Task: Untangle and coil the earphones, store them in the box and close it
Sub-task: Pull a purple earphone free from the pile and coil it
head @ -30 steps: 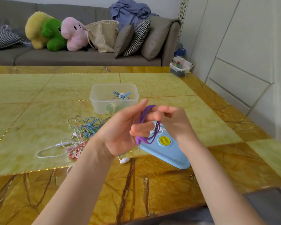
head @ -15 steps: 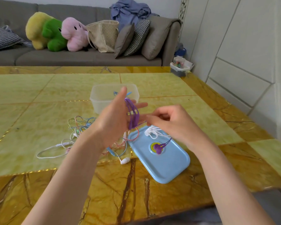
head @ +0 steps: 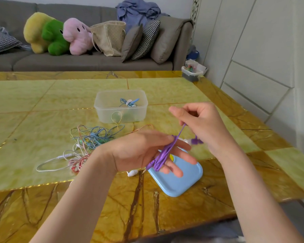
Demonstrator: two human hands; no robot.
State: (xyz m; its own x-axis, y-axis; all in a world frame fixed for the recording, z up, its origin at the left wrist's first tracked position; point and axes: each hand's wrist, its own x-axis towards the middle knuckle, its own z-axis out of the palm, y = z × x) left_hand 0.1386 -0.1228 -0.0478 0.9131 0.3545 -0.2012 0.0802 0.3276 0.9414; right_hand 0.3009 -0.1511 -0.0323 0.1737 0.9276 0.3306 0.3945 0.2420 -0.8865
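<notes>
Purple earphones (head: 163, 153) looped round left hand (head: 147, 151) fingers; right hand (head: 198, 123) pinches cord.

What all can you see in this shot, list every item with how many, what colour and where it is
purple earphones: 1, purple, cord looped round the left fingers, free end up to the right hand
tangled earphones: several, blue, white, red and others, heap on the table left of the hands
box: 1, clear, open, mid-table, blue coiled earphones inside
lid: 1, light blue, on the table under the hands
table: 1, yellow-green and amber
sofa: 1, grey, behind the table
plush toys: 3, yellow, green, pink, on the sofa
bag: 1, beige, on the sofa
left hand: palm up, fingers extended
right hand: pinches the purple cord
</notes>
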